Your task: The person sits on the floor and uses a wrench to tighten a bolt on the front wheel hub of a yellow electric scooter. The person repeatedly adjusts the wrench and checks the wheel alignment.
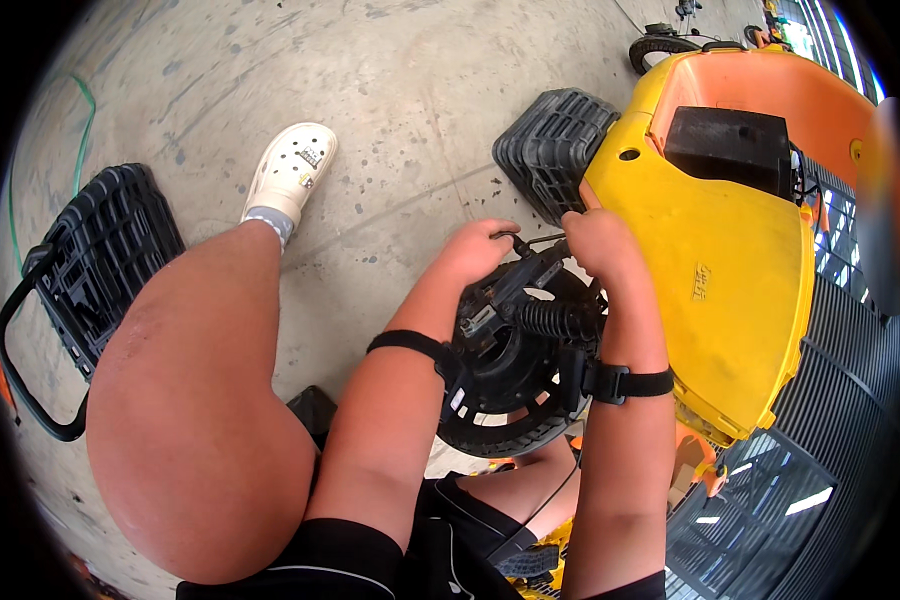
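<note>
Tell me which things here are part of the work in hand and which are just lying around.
In hand:
left hand
right hand
black wheel assembly
yellow scooter body

Lying about:
black footplate panel
ribbed black panel
green cable

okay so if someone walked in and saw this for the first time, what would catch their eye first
Most likely the big yellow body panel with its orange inside, filling the right side. Just left of it, both hands, the left hand and the right hand, close on small parts above a black wheel with a coil spring. A white clog stands on the concrete floor upper left.
</note>
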A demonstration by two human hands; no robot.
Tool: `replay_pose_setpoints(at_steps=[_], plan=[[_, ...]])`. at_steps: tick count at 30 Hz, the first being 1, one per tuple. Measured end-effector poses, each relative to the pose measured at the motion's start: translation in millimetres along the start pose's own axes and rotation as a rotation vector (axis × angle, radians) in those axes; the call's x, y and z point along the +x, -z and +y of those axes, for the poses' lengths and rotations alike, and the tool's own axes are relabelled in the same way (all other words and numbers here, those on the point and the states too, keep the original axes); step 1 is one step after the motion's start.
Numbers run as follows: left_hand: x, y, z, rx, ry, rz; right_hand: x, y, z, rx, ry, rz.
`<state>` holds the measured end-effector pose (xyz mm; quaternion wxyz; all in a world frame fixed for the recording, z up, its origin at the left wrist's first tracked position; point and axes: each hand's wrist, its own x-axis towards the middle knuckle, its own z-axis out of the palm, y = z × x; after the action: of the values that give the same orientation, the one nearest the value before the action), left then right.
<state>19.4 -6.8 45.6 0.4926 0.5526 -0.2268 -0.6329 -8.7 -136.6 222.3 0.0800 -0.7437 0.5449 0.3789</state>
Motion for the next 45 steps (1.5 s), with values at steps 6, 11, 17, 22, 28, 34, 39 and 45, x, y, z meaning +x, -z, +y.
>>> replay_pose_setpoints(at_steps=[6, 11, 17, 22, 28, 34, 39, 45], plan=[[-8, -16, 14, 0.032, 0.137, 0.125, 2, 18, -5, -0.37, 0.225, -0.181], [-3, -18, 9, 0.0, 0.155, 0.107, 31, -7, 7, -0.183, 0.024, 0.124], [4, -24, 2, -0.032, 0.17, 0.099, 30, -12, -6, -0.512, 0.146, 0.21], [3, -23, 3, -0.036, 0.153, 0.094, 6, -16, -20, -0.879, 0.353, 0.061], [7, -1, -12, -0.184, 0.203, -0.004, -30, -43, -40, -0.824, 0.211, 0.037], [-4, 24, 25, -0.498, 0.484, -0.255, -76, -133, -55, -1.17, -0.062, 0.317], [-2, 26, 4, -0.717, 0.442, -0.266, -68, -147, -68, -1.151, -0.183, 0.279], [-6, 26, -2, -0.69, 0.402, -0.246, -59, -61, -58, -0.344, 0.102, -0.009]])
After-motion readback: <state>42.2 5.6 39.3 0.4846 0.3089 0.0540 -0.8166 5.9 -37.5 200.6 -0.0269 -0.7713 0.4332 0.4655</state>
